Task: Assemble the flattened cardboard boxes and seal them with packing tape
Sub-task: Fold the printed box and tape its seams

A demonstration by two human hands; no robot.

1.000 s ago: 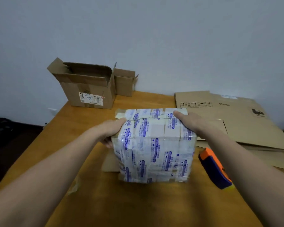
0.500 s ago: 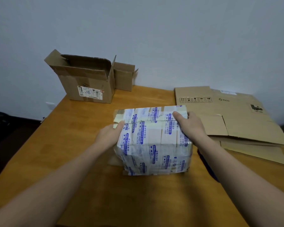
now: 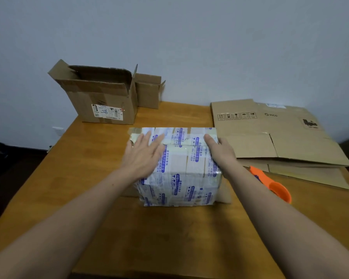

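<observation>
A cardboard box wrapped in white tape with blue print (image 3: 181,174) stands in the middle of the wooden table (image 3: 93,162). My left hand (image 3: 143,156) lies flat on its top left part, fingers spread. My right hand (image 3: 220,152) rests on the top right edge, fingers over the top and thumb on the side. An orange and blue tape dispenser (image 3: 274,184) lies on the table just right of my right forearm. A stack of flattened cardboard boxes (image 3: 274,133) covers the right side of the table.
An assembled open box with a shipping label (image 3: 101,97) stands at the far left of the table, against the wall. A smaller open box (image 3: 149,91) stands right behind it. A loose cardboard piece (image 3: 226,193) sticks out from under the taped box.
My left hand has moved from the box's left side up onto its top and spread flat. The right hand stays at the top right edge. The tape dispenser shows again beside my right forearm.
</observation>
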